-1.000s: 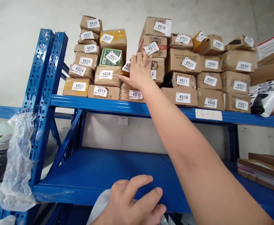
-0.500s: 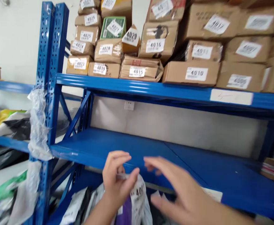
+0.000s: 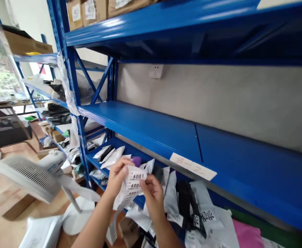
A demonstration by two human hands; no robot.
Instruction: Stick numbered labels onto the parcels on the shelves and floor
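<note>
White paper strip (image 3: 133, 189) of printed labels, 4001 and 4002 among them, was held before the lower shelving, with its tail left hanging. Its opposite edges were pinched near the top by the left hand (image 3: 118, 176) and the right hand (image 3: 153, 193), each grip narrowed on the paper. To the left, a white fan (image 3: 27, 176) was seen. Beyond the hands, bagged parcels (image 3: 170, 198) were crowded together on a low shelf. Above them, a card (image 3: 193, 166) marked 3-2 was attached to the blue middle shelf (image 3: 140, 120). Farther back, a socket (image 3: 156, 71) was mounted on the grey wall (image 3: 218, 93).
</note>
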